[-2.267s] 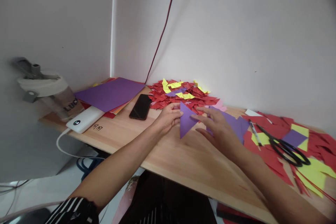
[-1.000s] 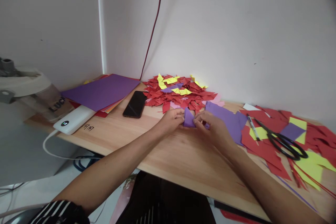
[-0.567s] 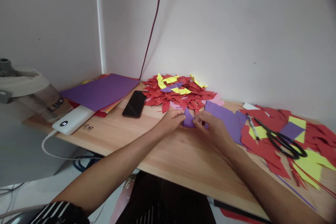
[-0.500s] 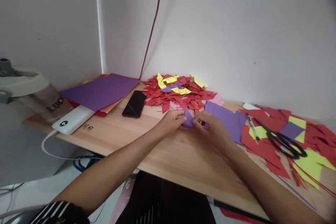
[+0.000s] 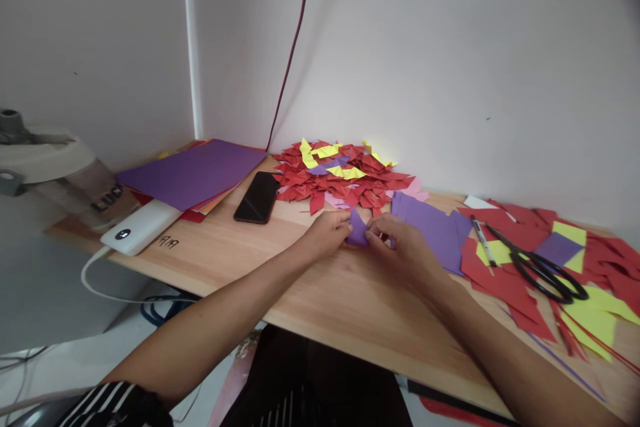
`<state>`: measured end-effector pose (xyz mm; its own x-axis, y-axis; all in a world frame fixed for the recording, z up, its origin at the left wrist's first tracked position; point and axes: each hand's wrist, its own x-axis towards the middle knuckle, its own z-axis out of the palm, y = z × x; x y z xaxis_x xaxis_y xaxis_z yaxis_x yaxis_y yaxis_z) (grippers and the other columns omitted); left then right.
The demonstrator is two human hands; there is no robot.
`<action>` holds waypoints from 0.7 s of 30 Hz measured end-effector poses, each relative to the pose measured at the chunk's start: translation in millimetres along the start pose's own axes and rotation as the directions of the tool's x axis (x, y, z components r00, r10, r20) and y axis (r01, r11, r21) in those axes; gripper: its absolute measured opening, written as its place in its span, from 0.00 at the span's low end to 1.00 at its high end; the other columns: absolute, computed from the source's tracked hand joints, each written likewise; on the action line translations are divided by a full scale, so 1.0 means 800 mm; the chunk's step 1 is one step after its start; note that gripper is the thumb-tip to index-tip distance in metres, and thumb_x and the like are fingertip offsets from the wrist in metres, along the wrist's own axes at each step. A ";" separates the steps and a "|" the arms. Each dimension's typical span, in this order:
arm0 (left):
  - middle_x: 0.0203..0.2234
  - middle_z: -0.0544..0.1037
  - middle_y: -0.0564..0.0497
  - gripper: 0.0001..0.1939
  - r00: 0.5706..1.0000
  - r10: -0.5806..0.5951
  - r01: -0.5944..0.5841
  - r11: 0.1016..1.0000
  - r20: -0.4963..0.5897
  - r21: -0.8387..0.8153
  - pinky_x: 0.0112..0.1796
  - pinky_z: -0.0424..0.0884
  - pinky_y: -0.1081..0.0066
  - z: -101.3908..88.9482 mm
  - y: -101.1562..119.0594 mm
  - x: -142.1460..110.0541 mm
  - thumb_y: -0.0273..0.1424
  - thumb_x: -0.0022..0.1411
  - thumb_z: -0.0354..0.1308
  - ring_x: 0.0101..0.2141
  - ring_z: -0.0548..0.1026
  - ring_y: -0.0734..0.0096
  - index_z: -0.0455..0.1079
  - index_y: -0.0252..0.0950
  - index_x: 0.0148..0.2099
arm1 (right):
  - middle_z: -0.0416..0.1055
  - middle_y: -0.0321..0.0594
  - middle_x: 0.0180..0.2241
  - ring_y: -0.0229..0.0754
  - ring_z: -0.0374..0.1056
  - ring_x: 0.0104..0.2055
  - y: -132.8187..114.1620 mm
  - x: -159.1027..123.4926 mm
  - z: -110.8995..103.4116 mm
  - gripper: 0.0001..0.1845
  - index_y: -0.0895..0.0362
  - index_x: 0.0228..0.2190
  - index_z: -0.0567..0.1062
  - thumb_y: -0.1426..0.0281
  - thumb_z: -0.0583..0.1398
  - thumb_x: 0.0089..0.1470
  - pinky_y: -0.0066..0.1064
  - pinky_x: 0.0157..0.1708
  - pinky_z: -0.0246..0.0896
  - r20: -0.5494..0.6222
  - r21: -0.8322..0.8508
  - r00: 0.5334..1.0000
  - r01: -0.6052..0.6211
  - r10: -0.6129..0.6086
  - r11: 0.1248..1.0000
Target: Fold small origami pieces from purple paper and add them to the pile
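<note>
Between my hands, just above the wooden table (image 5: 300, 280), is a small folded piece of purple paper (image 5: 357, 229). My left hand (image 5: 330, 229) pinches its left edge between thumb and fingers. On the other side, my right hand (image 5: 393, 233) grips the right edge with the fingertips, its other fingers curled. The paper looks slightly bent, and both of its edges are partly hidden by my fingers. Behind the hands lies a heap of folded paper pieces (image 5: 345, 180), mostly red with some yellow, purple and pink. Purple paper sheets (image 5: 430, 230) lie right beside my right hand.
Black scissors (image 5: 545, 273) and a pen (image 5: 483, 241) rest on red and yellow scraps at the right. To the left are a phone (image 5: 257, 197), a white power bank (image 5: 140, 228) with a cable, stacked coloured sheets (image 5: 200, 170) and a cup (image 5: 70, 173).
The purple paper was a larger triangle with my right hand spread beside it; now it is folded smaller and pinched by both hands. Lately its right side has bent slightly. The view turned slightly.
</note>
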<state>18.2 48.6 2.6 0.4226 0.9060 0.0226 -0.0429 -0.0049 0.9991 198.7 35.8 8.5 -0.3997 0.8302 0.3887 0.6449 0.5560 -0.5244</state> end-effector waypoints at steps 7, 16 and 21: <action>0.23 0.66 0.55 0.04 1.000 -0.019 0.019 1.000 0.000 -0.011 0.30 0.65 0.75 0.002 0.008 -0.004 0.24 0.53 0.49 0.24 0.64 0.78 0.64 0.32 0.28 | 0.69 0.39 0.27 0.38 0.61 0.28 0.000 -0.001 0.001 0.10 0.56 0.22 0.66 0.75 0.54 0.54 0.29 0.28 0.53 0.015 -0.028 1.000 -0.001 0.001 1.000; 0.22 0.66 0.56 0.04 1.000 -0.022 0.022 1.000 -0.007 0.005 0.29 0.65 0.76 0.002 0.007 -0.003 0.22 0.52 0.50 0.23 0.64 0.79 0.65 0.32 0.29 | 0.67 0.39 0.26 0.38 0.61 0.28 -0.001 0.000 0.000 0.11 0.56 0.21 0.65 0.74 0.54 0.55 0.30 0.29 0.54 0.038 -0.009 0.999 -0.002 0.003 1.000; 0.21 0.65 0.56 0.05 1.000 -0.010 0.010 0.999 -0.010 0.037 0.28 0.64 0.76 0.002 0.009 -0.004 0.22 0.53 0.49 0.23 0.63 0.79 0.63 0.33 0.27 | 0.67 0.39 0.26 0.38 0.60 0.28 -0.001 -0.001 -0.001 0.11 0.56 0.22 0.65 0.73 0.54 0.55 0.30 0.29 0.54 0.041 -0.004 0.999 0.009 -0.009 1.000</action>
<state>18.4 45.2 10.1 0.4140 0.9102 0.0124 -0.0049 -0.0114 0.9999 199.0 34.8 9.1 -0.4320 0.8261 0.3619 0.6436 0.5635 -0.5179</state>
